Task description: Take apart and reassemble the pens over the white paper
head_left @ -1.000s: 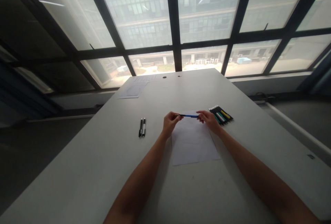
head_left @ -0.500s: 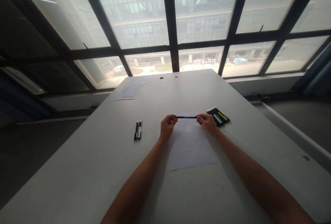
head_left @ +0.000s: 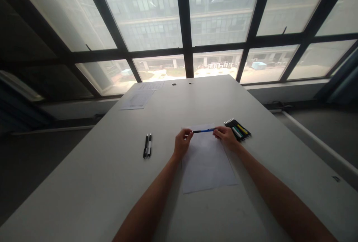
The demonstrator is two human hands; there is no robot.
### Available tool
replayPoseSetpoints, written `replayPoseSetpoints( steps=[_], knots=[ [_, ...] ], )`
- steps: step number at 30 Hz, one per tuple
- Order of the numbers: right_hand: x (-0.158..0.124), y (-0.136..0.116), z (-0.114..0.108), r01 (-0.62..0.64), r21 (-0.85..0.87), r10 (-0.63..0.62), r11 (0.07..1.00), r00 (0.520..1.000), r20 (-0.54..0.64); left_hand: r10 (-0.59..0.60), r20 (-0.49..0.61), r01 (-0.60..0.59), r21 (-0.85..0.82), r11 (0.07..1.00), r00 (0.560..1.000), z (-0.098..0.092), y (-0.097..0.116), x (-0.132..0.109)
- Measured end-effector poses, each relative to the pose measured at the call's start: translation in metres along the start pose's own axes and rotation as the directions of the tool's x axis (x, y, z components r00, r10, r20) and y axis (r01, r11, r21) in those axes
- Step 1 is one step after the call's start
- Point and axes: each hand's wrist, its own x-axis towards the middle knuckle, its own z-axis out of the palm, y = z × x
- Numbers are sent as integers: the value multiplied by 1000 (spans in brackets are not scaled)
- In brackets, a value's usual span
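Note:
A slim pen (head_left: 204,131), black with a blue middle, lies sideways between my two hands above the upper part of a white sheet of paper (head_left: 208,167). My left hand (head_left: 183,141) pinches its dark left end. My right hand (head_left: 226,136) has its fingers closed round the right end. Just beyond my right hand lies a row of several pens (head_left: 239,129), mostly black, with yellow, green and white on some; my hand partly covers its near side. To the left of my left hand, two pens (head_left: 147,146) lie side by side, one black and one with white.
Printed sheets (head_left: 135,99) lie at the far left of the white table (head_left: 92,182). Near the far edge is a round dark hole (head_left: 173,84). Large windows with a dark frame (head_left: 187,48) rise behind the table. A small dark item (head_left: 336,179) is at the right.
The pen has tilted slightly, its right end now higher, and more of its right part shows out of my right hand. The whole view has shifted a little.

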Motion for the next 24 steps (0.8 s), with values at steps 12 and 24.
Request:
replayPoseSetpoints(
  steps=[12,24],
  knots=[
    [-4,-12,2,-17,-47,17,999,1000,9,-15,50,13,48,999,999,-1,-1,-2],
    [-6,-6,2,2,-16,-2,1000,1000,-15,37,123,-51,118,992,992,0,6,-2]
  ],
)
